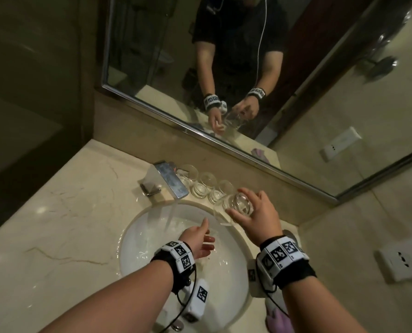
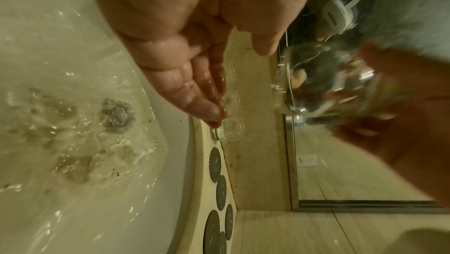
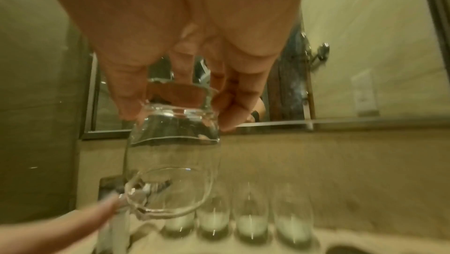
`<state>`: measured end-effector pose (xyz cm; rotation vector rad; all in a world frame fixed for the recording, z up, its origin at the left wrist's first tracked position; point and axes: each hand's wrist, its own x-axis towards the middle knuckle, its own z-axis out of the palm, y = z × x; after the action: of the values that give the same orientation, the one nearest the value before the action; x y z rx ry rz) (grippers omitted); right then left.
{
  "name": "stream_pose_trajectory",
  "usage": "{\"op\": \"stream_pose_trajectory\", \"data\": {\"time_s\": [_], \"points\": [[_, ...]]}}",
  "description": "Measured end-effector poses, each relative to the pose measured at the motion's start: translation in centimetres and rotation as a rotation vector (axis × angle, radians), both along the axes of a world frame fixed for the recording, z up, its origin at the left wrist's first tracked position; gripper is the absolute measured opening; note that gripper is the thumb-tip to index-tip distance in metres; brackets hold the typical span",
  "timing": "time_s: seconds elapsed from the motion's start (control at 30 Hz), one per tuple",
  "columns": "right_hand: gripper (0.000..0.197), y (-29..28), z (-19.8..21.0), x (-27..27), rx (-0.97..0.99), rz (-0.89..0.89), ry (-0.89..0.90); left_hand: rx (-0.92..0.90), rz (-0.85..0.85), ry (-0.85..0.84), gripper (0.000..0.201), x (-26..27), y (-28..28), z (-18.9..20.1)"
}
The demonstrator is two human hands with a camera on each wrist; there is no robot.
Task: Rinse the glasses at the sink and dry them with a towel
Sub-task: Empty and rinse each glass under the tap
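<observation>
My right hand (image 1: 249,213) grips a clear glass (image 1: 236,205) by its base and holds it tilted above the back right rim of the white sink (image 1: 137,236), mouth turned toward the basin. In the right wrist view the thumb and fingers (image 3: 233,108) curl round the base of the glass (image 3: 170,152). My left hand (image 1: 200,239) hovers wet over the basin with straight fingers and holds nothing. Its thumb reaches toward the glass's rim; I cannot tell whether it touches. Water runs from the chrome faucet (image 1: 169,180) into the basin (image 2: 73,104). A purple towel (image 1: 280,319) lies at the near right.
Several more clear glasses (image 1: 205,186) stand upright in a row on the marble counter between faucet and mirror (image 1: 224,68). Round grey coasters (image 2: 215,164) lie on the counter right of the sink. Wall sockets (image 1: 401,260) sit on the right wall.
</observation>
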<state>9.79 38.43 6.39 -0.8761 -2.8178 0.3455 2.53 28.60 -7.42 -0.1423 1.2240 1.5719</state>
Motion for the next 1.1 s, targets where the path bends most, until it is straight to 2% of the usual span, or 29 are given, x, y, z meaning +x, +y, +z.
{"op": "stream_pose_trajectory", "data": {"time_s": [0.1, 0.2, 0.27, 0.3, 0.37, 0.43, 0.47, 0.53, 0.57, 0.63, 0.83, 0.97, 1.1], "points": [[0.059, -0.6, -3.7, 0.6, -0.229, -0.076, 0.018, 0.042, 0.008, -0.006, 0.058, 0.3, -1.8, 0.2], [0.046, -1.9, -7.6, 1.1, -0.805, -0.263, 0.168, 0.082, 0.032, 0.015, 0.051, 0.3, -4.3, -0.1], [0.039, -3.1, -9.6, 1.4, -1.200, -0.335, 0.255, 0.096, 0.073, 0.003, 0.056, 0.1, -6.0, -0.6], [0.035, -3.8, -10.5, 1.5, -1.335, -0.327, 0.256, 0.093, 0.099, -0.001, 0.062, -0.1, -7.0, -0.9], [0.030, -5.1, -11.5, 1.5, -1.466, -0.262, 0.225, 0.068, 0.133, 0.041, 0.069, -0.5, -8.7, -1.1], [0.030, -6.3, -12.2, 1.1, -1.479, -0.175, 0.172, -0.010, 0.146, 0.148, 0.072, -1.4, -10.4, -1.2], [0.033, -6.6, -12.4, 0.6, -1.440, -0.130, 0.125, -0.067, 0.145, 0.227, 0.067, -1.9, -11.3, -0.8], [0.039, -7.2, -12.7, -0.6, -1.264, -0.046, 0.034, -0.166, 0.131, 0.361, 0.061, -3.2, -12.8, -0.3], [0.039, -7.5, -12.7, -1.2, -1.170, -0.018, 0.014, -0.222, 0.130, 0.431, 0.065, -3.9, -13.6, 0.4], [0.032, -7.5, -12.5, -1.8, -1.049, 0.001, 0.029, -0.332, 0.126, 0.567, 0.074, -5.4, -14.4, 1.8], [0.016, -7.7, -10.7, -1.2, -0.970, 0.070, 0.036, -0.622, 0.046, 0.898, 0.083, -10.1, -15.0, 5.0], [0.013, -6.5, -9.8, 0.5, -0.929, 0.059, 0.073, -0.736, -0.065, 1.016, 0.087, -12.3, -14.6, 5.4], [0.008, -5.0, -9.4, 2.8, -0.903, -0.002, 0.102, -0.822, -0.133, 1.028, 0.085, -13.8, -14.2, 4.0]]}}
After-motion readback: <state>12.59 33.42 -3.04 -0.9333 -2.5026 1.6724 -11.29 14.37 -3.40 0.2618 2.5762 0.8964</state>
